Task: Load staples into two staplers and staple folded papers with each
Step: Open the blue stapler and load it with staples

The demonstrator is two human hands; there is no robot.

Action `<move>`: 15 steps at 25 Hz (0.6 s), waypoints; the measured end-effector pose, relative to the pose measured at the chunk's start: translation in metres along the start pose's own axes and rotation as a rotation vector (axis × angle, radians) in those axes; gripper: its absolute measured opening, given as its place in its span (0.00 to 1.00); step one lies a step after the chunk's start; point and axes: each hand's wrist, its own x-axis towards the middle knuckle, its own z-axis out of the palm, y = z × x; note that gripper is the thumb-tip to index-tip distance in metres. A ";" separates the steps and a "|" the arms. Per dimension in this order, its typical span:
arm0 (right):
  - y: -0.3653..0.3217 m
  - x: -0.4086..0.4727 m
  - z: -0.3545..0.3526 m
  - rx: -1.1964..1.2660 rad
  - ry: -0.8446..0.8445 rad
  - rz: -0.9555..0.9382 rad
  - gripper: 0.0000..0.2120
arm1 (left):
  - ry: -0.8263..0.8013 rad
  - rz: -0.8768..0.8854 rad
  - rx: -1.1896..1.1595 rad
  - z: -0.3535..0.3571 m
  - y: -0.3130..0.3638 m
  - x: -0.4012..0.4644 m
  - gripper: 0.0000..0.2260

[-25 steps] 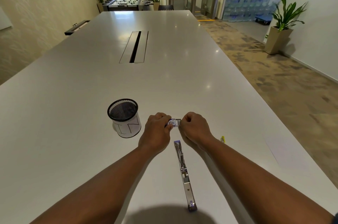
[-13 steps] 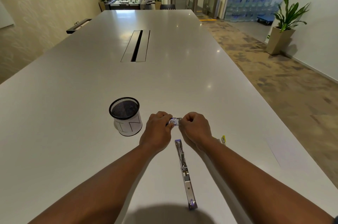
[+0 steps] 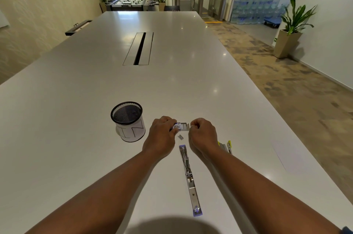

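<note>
Staple box, pinched between left hand and right hand: tray now slid further out. Staple strip: newly on table beneath. Opened stapler lies near the front edge.

White tabletop; black mesh cup with white wrap; silver stapler tipped purple; second stapler tipped yellow.

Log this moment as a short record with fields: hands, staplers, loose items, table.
left hand: pinches the staple box
right hand: pinches the tray slid out of that box
purple stapler: swung open flat, lying between the forearms
yellow stapler: by the right wrist, partly hidden
staple strip: loose, below the box
mesh cup: upright, left of the hands
table: white
</note>
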 end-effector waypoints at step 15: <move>-0.009 0.001 0.001 0.000 -0.044 0.034 0.05 | -0.009 0.054 0.041 -0.004 0.002 0.000 0.09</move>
